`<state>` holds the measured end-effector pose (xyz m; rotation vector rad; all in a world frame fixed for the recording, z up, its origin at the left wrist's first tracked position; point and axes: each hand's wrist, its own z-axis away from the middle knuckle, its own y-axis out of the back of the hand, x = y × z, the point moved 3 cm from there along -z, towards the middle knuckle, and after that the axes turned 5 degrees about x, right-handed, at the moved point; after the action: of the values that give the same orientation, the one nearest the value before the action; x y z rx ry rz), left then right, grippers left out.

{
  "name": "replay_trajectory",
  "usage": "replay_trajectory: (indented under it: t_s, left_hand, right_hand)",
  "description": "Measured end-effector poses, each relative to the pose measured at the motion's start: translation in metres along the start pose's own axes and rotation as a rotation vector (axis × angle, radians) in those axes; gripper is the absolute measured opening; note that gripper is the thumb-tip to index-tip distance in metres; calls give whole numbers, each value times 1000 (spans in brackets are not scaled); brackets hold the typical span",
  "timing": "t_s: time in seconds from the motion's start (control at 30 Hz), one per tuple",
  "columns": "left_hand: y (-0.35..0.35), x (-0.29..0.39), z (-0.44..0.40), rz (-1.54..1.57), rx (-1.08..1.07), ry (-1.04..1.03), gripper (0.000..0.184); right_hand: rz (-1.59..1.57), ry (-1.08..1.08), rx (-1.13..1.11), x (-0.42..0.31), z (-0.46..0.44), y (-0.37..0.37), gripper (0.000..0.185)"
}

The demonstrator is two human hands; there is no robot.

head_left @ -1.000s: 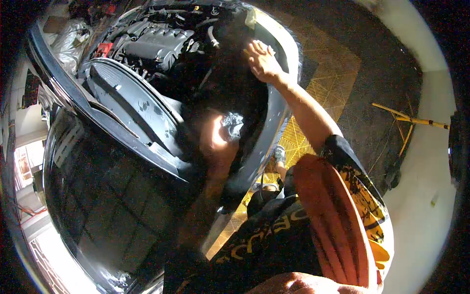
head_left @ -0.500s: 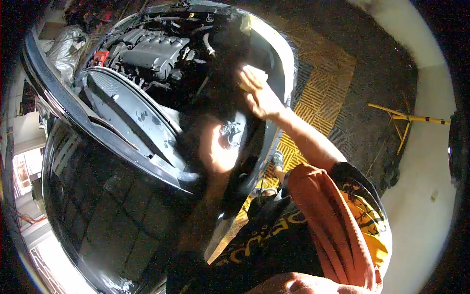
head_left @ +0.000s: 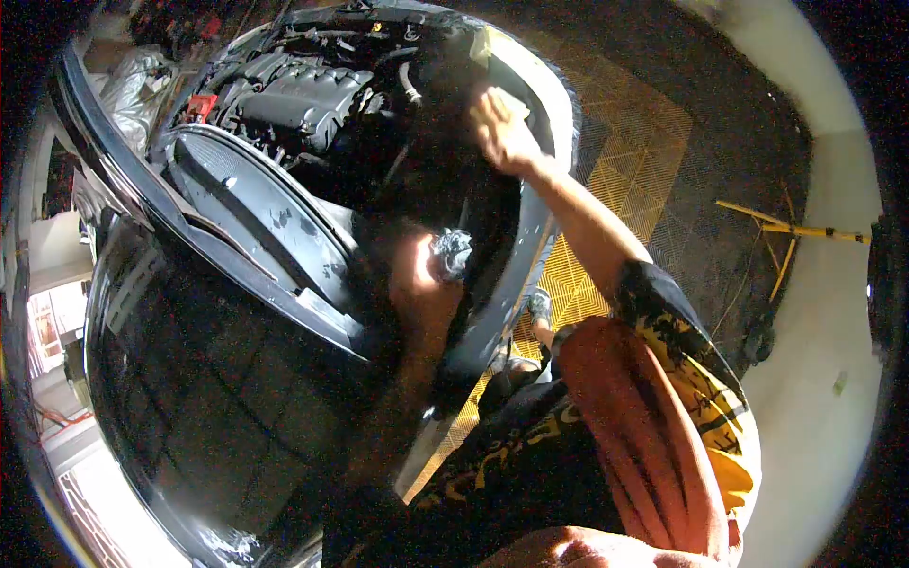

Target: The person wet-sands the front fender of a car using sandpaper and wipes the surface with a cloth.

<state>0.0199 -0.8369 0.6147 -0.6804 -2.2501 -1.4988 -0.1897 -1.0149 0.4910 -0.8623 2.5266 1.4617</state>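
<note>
The car's dark fender (head_left: 492, 270) runs beside the open engine bay. My right hand (head_left: 507, 137) lies over its upper part, fingers fairly straight, with a pale flat pad (head_left: 514, 106) under them; whether this is cloth or paper I cannot tell. Lower down, partly in shadow, my left hand (head_left: 414, 275) is closed on a crumpled grey wad (head_left: 452, 254) of what looks like cloth or plastic. Left of both hands sits the engine with its ribbed grey cover (head_left: 308, 99).
The raised black hood (head_left: 227, 379) fills the lower left. Pale masking material (head_left: 544, 90) lines the fender's outer edge. A yellow metal stand (head_left: 786, 228) is at the right by the white wall (head_left: 824, 398). Yellow and dark floor tiles (head_left: 634, 161) lie beside the car.
My right hand has slid farther up along the fender with the pale pad. My left hand stays nearly in place, and the grey wad shows more clearly.
</note>
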Motion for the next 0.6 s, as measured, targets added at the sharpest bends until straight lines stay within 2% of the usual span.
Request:
replay_trajectory:
  t_s: [0.03,0.07,0.1,0.13,0.2,0.23,0.27,0.33,0.37,0.4,0.43,0.47,0.53,0.6]
  left_hand:
    - [-1,-5,-4,233,6,-49,44]
    - [-10,-4,5,68,213,-115,40]
    - [-5,5,2,94,179,-91,40]
    - [0,13,-4,119,152,-73,41]
    - [2,12,-3,41,133,-104,41]
    - [2,13,-2,-32,113,-135,42]
    - [1,13,-2,-31,112,-137,42]
    - [2,18,-3,-30,71,-223,44]
    - [3,19,-1,-151,93,-254,46]
    - [7,26,-5,-135,24,-165,42]
    - [6,24,-5,-107,-19,-176,38]
    - [5,22,-6,-81,-60,-187,35]
    - [8,28,-6,-58,-88,-173,30]
    - [7,26,-6,-79,-146,-117,30]
  right_hand:
    - [-93,1,-4,-21,14,16,60]
    - [-188,5,-19,-60,42,43,62]
    - [-333,-78,-56,-101,57,74,68]
    - [-615,-7,0,-127,63,102,73]
    - [-412,48,9,-105,59,92,70]
    - [-426,9,102,-75,46,66,65]
    - [-427,-86,80,-43,24,51,60]
    - [-200,-55,3,-34,10,52,61]
    - [-269,-22,93,-52,28,60,62]
    - [-437,14,197,-75,55,67,64]
    - [-508,-5,151,-113,70,104,64]
    - [-507,-42,148,-139,101,107,64]
    - [-549,-52,170,-136,117,98,63]
    - [-489,27,215,-97,94,82,58]
